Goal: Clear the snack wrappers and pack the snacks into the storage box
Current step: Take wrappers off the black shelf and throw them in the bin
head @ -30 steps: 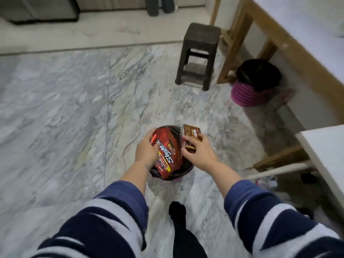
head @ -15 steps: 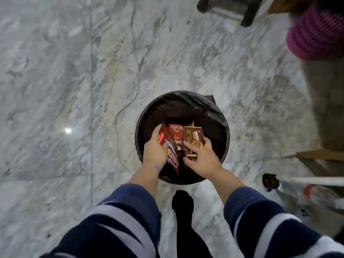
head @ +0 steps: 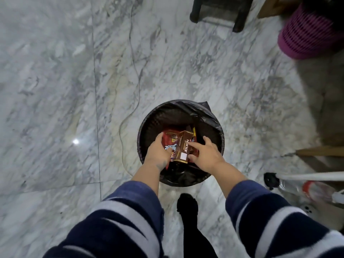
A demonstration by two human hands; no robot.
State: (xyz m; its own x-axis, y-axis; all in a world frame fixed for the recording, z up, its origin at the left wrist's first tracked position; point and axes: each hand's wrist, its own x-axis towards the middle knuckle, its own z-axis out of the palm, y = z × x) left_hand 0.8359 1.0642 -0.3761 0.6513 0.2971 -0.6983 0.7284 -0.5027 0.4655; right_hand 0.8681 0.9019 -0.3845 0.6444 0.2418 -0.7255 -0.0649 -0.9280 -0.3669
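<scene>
Over the round black-lined trash bin (head: 214, 125), my left hand (head: 157, 152) grips the red foil snack wrapper (head: 170, 137); my right hand (head: 206, 155) pinches the brown cardboard Nextar box (head: 183, 148) just right of it.

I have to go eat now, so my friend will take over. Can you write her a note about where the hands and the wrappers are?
Left hand: holds the red wrapper over the black-lined bin.
Right hand: fingers on the brown Nextar box, grip unclear.
Both packs are inside the bin's mouth, not yet let go.
Left to do: drop them, then pack the snacks into the storage box, which is not in view.
</scene>
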